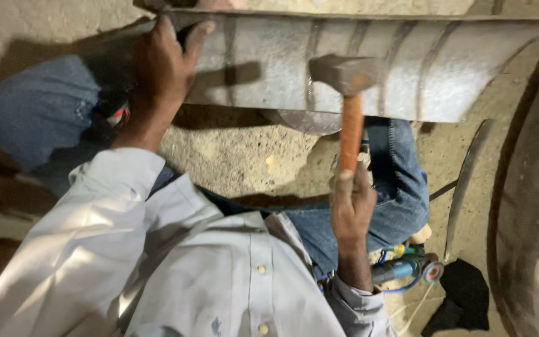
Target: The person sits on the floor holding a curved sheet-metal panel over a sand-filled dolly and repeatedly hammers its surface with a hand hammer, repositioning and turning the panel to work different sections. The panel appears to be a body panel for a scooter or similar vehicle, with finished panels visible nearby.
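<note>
- A curved sheet-metal panel (369, 68) is stretched across the top of the view, its long axis running left to right, above the concrete floor (238, 150).
- Its left end is gripped by the left hand (166, 62), fingers curled over the edge.
- A hammer (349, 93) is clenched by its orange handle in the right hand (352, 203), the head set against the panel's middle.
- An angle grinder (407, 269) is seen lying by the right knee.

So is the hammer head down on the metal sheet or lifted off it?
Cannot tell for sure. The hammer, gripped by the right hand, overlaps the metal sheet the left hand holds, but this single view hides any gap.
</note>
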Demonstrator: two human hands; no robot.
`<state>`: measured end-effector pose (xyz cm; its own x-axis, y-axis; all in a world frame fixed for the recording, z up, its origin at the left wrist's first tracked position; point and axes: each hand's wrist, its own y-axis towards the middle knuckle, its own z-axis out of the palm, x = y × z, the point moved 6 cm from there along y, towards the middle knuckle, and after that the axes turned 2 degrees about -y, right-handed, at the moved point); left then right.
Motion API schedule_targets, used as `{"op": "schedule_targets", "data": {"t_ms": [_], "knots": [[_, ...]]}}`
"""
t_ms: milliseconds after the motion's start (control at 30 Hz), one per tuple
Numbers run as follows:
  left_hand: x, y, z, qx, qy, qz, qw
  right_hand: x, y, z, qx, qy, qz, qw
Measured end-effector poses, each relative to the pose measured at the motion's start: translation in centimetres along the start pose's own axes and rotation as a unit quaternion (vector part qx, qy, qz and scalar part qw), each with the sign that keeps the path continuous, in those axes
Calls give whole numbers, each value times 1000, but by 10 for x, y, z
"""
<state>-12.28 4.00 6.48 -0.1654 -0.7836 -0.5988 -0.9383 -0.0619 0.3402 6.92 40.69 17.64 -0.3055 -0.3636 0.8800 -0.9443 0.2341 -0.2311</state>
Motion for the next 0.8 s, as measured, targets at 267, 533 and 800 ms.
{"op": "schedule_targets", "data": {"t_ms": [267,533,800], "knots": [[-23,-4,20,11,-97,-54,994,-8,1,7,3,9,38,999],[-24,-6,17,-50,-26,8,998,-6,-3,-9,-18,56,-62,996],[-11,-4,29,41,26,-90,995,29,8,13,-3,-2,-52,999]]}}
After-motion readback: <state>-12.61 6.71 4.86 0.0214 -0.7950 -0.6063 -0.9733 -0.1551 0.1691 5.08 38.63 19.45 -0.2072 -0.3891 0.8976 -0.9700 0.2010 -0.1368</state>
